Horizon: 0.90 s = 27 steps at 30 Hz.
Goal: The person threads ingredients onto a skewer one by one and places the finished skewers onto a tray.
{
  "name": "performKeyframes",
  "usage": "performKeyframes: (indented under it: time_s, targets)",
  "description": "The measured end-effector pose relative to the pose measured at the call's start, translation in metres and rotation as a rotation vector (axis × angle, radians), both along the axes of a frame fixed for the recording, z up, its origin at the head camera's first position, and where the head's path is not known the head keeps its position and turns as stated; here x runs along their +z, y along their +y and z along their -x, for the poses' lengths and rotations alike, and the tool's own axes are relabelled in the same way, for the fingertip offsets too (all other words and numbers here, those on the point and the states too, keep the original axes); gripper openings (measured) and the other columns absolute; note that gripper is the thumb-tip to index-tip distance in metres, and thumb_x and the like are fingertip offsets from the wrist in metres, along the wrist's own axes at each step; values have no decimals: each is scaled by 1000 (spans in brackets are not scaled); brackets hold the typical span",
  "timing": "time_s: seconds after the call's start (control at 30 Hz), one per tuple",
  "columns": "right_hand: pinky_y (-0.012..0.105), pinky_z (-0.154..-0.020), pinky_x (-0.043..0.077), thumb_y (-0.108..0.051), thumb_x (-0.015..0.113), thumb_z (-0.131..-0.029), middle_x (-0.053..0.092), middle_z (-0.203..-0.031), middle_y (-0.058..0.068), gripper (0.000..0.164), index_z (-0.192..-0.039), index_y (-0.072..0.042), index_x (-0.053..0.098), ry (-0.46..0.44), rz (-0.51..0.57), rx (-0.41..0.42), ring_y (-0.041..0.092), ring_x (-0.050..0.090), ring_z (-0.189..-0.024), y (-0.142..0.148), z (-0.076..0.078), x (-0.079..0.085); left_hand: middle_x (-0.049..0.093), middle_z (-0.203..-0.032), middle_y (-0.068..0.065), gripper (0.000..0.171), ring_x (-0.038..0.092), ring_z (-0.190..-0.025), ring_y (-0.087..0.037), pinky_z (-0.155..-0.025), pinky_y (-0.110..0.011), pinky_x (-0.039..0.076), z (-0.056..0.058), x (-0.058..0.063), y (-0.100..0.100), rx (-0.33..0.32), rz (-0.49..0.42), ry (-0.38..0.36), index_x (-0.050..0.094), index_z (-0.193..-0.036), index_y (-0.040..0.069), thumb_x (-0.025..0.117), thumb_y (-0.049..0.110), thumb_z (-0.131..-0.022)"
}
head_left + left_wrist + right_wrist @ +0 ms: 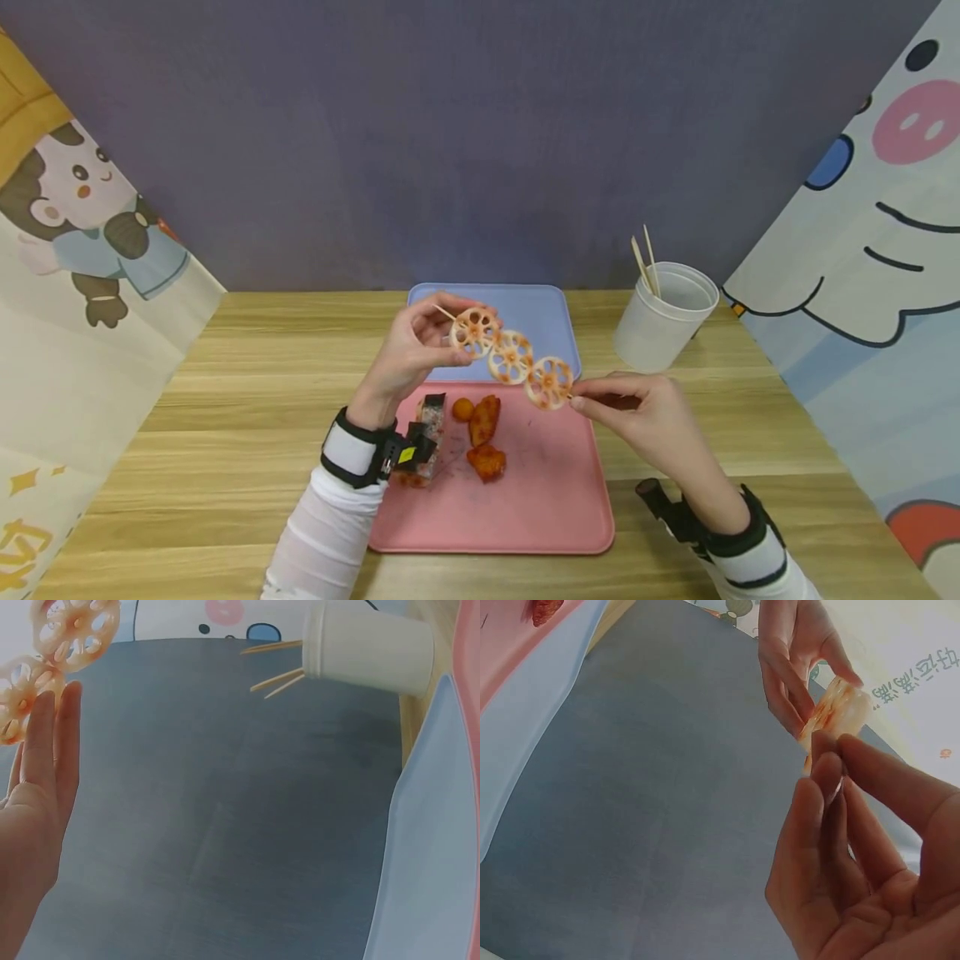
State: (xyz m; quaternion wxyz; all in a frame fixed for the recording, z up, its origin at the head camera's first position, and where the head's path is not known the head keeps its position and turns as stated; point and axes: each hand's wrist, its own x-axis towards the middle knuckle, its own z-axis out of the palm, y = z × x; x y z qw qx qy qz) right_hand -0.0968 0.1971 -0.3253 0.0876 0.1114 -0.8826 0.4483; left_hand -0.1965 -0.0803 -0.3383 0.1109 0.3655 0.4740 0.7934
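Observation:
Three lotus root slices [510, 357] with reddish sauce spots are threaded in a row on a wooden skewer [444, 312], held up above the trays and slanting down to the right. My left hand [408, 350] grips the leftmost slice between thumb and fingers, and the skewer's tip sticks out past it. At the other end, my right hand [637, 412] pinches the short stub of skewer beside the last slice. In the right wrist view the slices [840, 712] appear edge-on between both hands.
Below lies a pink tray [547, 508] with two reddish-brown food pieces [486, 442], a small orange ball [462, 409] and a long seaweed-wrapped piece [431, 433] partly behind the left wrist. Behind it is a blue tray [540, 312]. A white bucket [656, 329] with several sticks stands at right.

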Motion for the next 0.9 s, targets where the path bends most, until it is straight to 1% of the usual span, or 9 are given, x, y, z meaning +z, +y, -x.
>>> performKeyframes:
  time_s: [0.13, 0.3, 0.4, 0.47, 0.57, 0.63, 0.73, 0.83, 0.9]
  targets:
    - [23, -64, 56, -19, 79, -78, 74, -88, -2, 12, -90, -17, 77, -22, -29, 13, 4, 68, -74, 0, 1, 1, 60, -124, -14, 51, 61, -109, -25, -88, -29, 53, 3, -2, 0, -7, 20, -24, 56, -124, -1, 76, -1, -77]
    - [23, -62, 55, -19, 79, -76, 74, -86, -4, 11, -87, -19, 77, -9, -55, -8, 2, 67, -71, -3, 3, -3, 56, -132, -15, 54, 57, -117, -26, -91, -29, 51, 10, -8, -2, -35, 59, -47, 51, -131, -4, 72, 3, -82]
    - [21, -61, 54, -19, 80, -76, 74, -84, -3, 10, -86, -19, 77, 4, -79, -35, 2, 66, -69, -7, 7, -8, 57, -132, -11, 53, 59, -116, -22, -92, -30, 51, 16, -13, -9, -10, 108, -68, 49, -133, -5, 69, 8, -85]
    - [21, -60, 53, -18, 80, -75, 74, -83, -2, 10, -85, -18, 78, 19, -100, -62, 3, 66, -68, -10, 12, -12, 59, -129, -11, 50, 61, -113, -21, -94, -31, 50, 19, -19, -17, 32, 148, -88, 48, -134, -5, 65, 10, -89]
    - [19, -57, 51, -17, 80, -75, 74, -78, 0, 9, -84, -16, 78, 57, -148, -124, 5, 66, -64, -12, 22, -20, 63, -121, -11, 41, 64, -108, -23, -94, -35, 50, 21, -25, -30, 139, 189, -144, 50, -132, -5, 57, 9, -94]
    - [19, -55, 49, -17, 80, -75, 74, -75, 0, 8, -83, -15, 78, 91, -173, -162, 7, 66, -62, -12, 31, -26, 66, -116, -11, 35, 64, -106, -26, -92, -35, 51, 21, -29, -40, 211, 203, -182, 53, -129, -4, 55, 9, -96]
    - [21, -53, 47, -18, 80, -74, 73, -72, 0, 9, -82, -14, 79, 137, -192, -216, 10, 66, -61, -11, 42, -34, 68, -107, -7, 28, 65, -99, -25, -86, -32, 54, 22, -32, -52, 312, 212, -228, 59, -120, -1, 56, 11, -95]
    - [23, -52, 46, -19, 80, -74, 73, -71, 0, 11, -83, -13, 79, 180, -203, -242, 11, 66, -59, -10, 51, -40, 68, -100, -3, 22, 65, -91, -20, -80, -29, 54, 21, -35, -62, 377, 219, -247, 62, -113, 3, 58, 14, -94]
    - [25, -51, 45, -20, 80, -75, 73, -71, 0, 12, -83, -12, 79, 196, -212, -264, 12, 65, -57, -9, 56, -44, 69, -97, -2, 19, 65, -87, -17, -76, -28, 54, 20, -38, -69, 402, 214, -260, 63, -110, 4, 59, 13, -94]
